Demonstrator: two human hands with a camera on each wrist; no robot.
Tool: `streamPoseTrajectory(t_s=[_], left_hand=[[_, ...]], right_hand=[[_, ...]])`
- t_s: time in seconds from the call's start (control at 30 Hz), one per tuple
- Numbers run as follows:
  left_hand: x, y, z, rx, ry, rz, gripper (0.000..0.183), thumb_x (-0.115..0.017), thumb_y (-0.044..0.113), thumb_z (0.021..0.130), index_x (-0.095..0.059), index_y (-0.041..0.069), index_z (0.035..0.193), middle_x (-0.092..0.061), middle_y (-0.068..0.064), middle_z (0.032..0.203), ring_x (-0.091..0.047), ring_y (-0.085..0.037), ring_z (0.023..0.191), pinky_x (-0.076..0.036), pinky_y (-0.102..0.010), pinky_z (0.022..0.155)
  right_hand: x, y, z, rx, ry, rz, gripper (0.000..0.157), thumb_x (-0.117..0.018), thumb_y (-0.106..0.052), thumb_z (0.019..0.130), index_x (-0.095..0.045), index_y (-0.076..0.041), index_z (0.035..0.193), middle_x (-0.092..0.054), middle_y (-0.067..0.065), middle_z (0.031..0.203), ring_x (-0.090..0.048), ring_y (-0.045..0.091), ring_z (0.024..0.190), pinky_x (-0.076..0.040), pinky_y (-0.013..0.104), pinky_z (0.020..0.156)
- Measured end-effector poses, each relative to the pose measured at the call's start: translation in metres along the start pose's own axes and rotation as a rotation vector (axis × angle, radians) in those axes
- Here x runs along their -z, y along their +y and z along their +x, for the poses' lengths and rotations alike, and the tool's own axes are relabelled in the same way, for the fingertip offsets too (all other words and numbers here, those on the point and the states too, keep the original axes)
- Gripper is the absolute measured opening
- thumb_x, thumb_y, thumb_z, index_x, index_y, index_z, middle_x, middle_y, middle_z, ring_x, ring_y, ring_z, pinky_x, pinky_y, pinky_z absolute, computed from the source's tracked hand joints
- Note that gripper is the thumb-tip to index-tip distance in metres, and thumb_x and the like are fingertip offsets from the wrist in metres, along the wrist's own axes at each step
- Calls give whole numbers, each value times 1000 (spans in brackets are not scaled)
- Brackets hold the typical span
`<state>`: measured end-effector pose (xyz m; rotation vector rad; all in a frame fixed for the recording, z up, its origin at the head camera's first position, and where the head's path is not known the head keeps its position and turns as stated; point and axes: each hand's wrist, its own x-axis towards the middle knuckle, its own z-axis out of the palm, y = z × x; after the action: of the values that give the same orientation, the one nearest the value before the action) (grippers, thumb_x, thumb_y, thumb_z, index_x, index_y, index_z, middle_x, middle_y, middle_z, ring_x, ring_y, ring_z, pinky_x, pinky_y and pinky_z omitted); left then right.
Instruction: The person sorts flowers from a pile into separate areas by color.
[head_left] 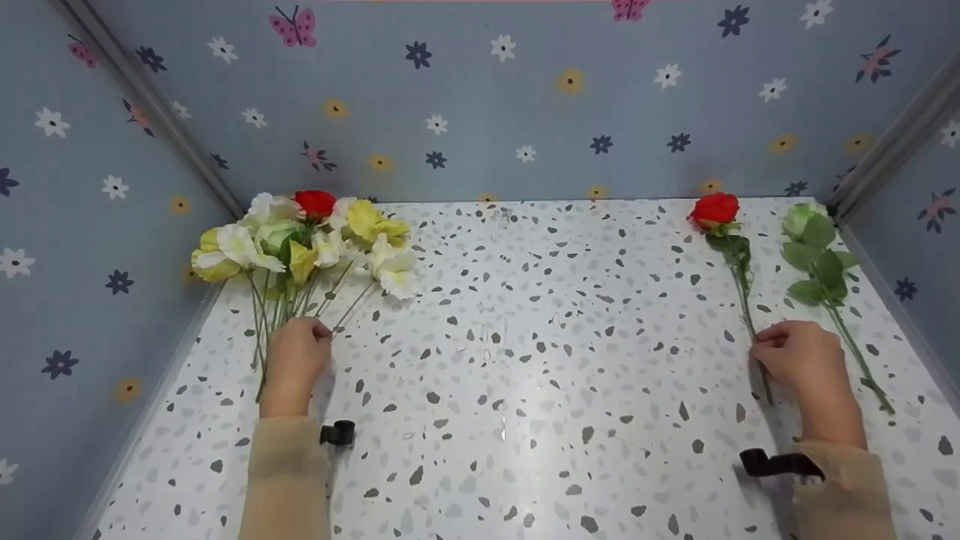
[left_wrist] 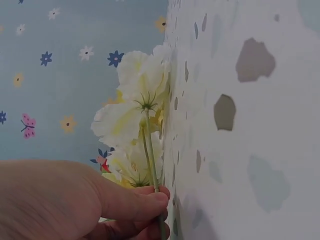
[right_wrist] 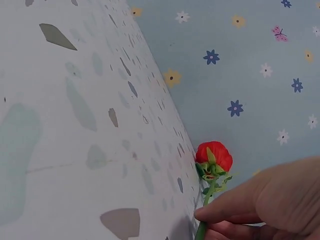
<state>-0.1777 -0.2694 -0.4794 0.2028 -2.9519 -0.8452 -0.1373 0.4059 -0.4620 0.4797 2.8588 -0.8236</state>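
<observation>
On the left of the table lies a bunch of artificial flowers (head_left: 300, 244), white, yellow and pale green with one red bloom among them. My left hand (head_left: 296, 360) pinches a stem of that bunch; in the left wrist view thumb and fingers close on the green stem (left_wrist: 150, 160) below a white flower (left_wrist: 142, 75). Over on the right, my right hand (head_left: 802, 360) pinches the stem of a red rose (head_left: 715, 211), whose bloom points toward the back wall. The right wrist view shows the rose's stem between thumb and fingers.
A pale green rose (head_left: 806, 221) with leaves lies right of my right hand. The speckled table (head_left: 525, 375) runs back to a blue patterned wall (head_left: 480, 97), with side walls at left and right. Black straps (head_left: 784, 463) sit on both wrists.
</observation>
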Motion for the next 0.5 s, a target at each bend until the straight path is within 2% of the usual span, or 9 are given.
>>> streamPoseTrajectory(t_s=[0.27, 0.5], left_hand=[[6, 4, 1, 41, -16, -67, 20, -59, 0, 100, -77, -7, 107, -75, -25, 102, -68, -45, 97, -54, -59, 85], [15, 12, -1, 43, 18, -94, 20, -61, 3, 104, -78, -3, 113, -75, -22, 105, -67, -42, 100, -52, -55, 87]], right_hand=[[1, 3, 1, -2, -36, -7, 34, -74, -17, 98, -72, 8, 122, -76, 21, 102, -69, 31, 87, -53, 35, 66], [3, 3, -1, 14, -42, -4, 38, -74, -21, 98, -72, 7, 124, -76, 25, 110, -71, 27, 83, -54, 35, 67]])
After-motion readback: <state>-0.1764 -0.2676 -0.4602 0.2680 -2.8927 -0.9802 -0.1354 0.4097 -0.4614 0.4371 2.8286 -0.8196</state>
